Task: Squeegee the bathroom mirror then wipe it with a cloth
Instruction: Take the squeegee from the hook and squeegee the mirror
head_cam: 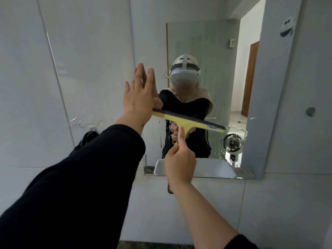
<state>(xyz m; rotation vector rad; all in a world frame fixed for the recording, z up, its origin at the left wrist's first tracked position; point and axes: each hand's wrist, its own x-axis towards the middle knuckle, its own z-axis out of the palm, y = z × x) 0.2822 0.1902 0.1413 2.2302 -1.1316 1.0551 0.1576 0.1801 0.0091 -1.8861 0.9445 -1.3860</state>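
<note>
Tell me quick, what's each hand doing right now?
Left hand: open, fingers flat against the mirror, holding nothing.
Right hand: closed on the yellow squeegee.

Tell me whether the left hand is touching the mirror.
Touching. In the head view the left hand lies flat on the mirror, its fingertips meeting their reflection with no gap.

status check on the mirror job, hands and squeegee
Left hand open, flat against mirror. Right hand gripping squeegee, blade on glass. Nothing blocking; no cloth in view.

Squeegee [186,121] on mirror [206,51], right of left hand [138,97]
</note>
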